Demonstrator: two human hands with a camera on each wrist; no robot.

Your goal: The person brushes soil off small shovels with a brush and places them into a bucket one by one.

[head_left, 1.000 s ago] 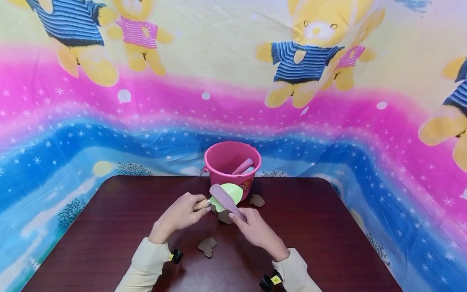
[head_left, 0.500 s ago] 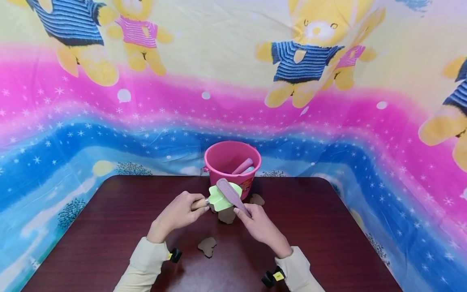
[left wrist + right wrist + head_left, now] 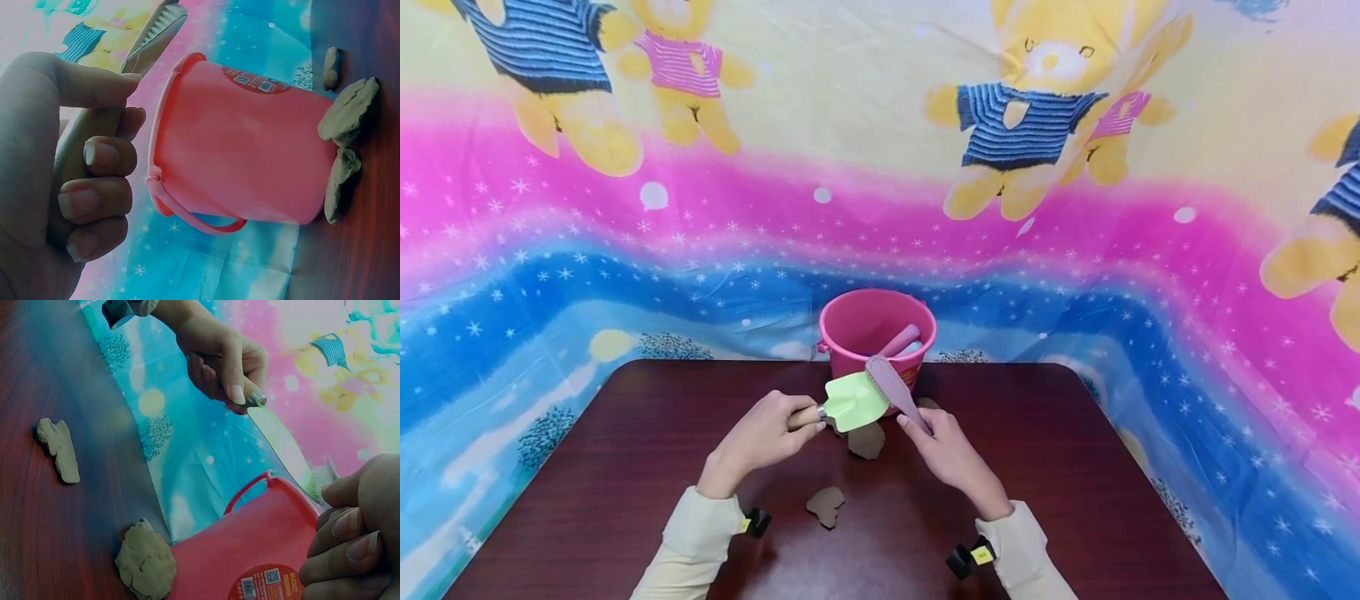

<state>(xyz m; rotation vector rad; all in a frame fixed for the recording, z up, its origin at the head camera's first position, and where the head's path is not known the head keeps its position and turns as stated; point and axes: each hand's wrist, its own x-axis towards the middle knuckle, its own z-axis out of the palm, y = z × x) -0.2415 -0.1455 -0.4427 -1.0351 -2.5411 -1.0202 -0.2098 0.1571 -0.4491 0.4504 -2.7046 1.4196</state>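
My left hand (image 3: 763, 437) grips the wooden handle of a garden trowel (image 3: 853, 402) with a light green blade, held above the table. My right hand (image 3: 953, 454) holds a purple brush (image 3: 895, 390), its head overlapping the right edge of the blade in the head view. White bristles on the brush (image 3: 167, 20) show in the left wrist view. In the right wrist view, the brush's bristles are right at the tip of the trowel (image 3: 281, 440). Both tools are in front of the pink bucket (image 3: 844, 365).
Purple and light blue handles (image 3: 901, 340) stick up inside the bucket. Brown clay-like lumps (image 3: 867, 442) lie at the bucket's foot, and another lump (image 3: 826, 507) is nearer on the dark wooden table (image 3: 625, 467). A printed cloth (image 3: 760, 250) hangs behind.
The brush has moved rightward across the trowel blade, from its middle to its outer end. My right hand has shifted right; the left hand has moved slightly left, with the trowel.
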